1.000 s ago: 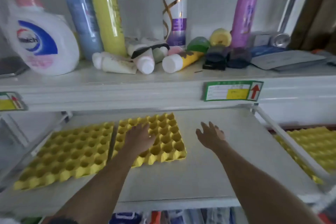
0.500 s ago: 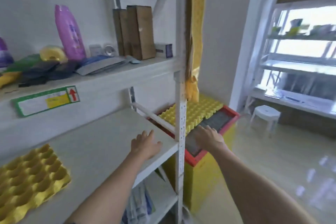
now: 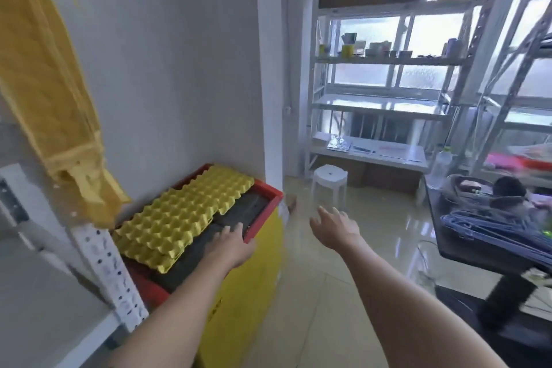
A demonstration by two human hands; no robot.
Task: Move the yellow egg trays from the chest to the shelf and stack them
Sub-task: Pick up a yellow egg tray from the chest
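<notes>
Yellow egg trays (image 3: 179, 218) lie on top of the chest (image 3: 263, 194), which has a red rim, a dark lid and yellow sides. The near stack holds at least two trays; another tray (image 3: 224, 184) lies behind it. My left hand (image 3: 230, 243) hovers over the dark lid just right of the near trays, fingers spread and holding nothing. My right hand (image 3: 333, 225) is out in the air past the chest's right side, fingers spread, empty. The shelf (image 3: 44, 308) shows only as a white corner at the lower left.
A perforated white shelf post (image 3: 107, 272) stands between the shelf and the chest. A yellow fabric strip (image 3: 50, 92) hangs at the upper left. A white stool (image 3: 330, 181), window shelving and a dark table (image 3: 490, 236) with clutter stand to the right over glossy floor.
My view swung right from the shelf with its two trays to the chest. Both hands left the shelf; the left now reaches over the chest lid, the right beyond it.
</notes>
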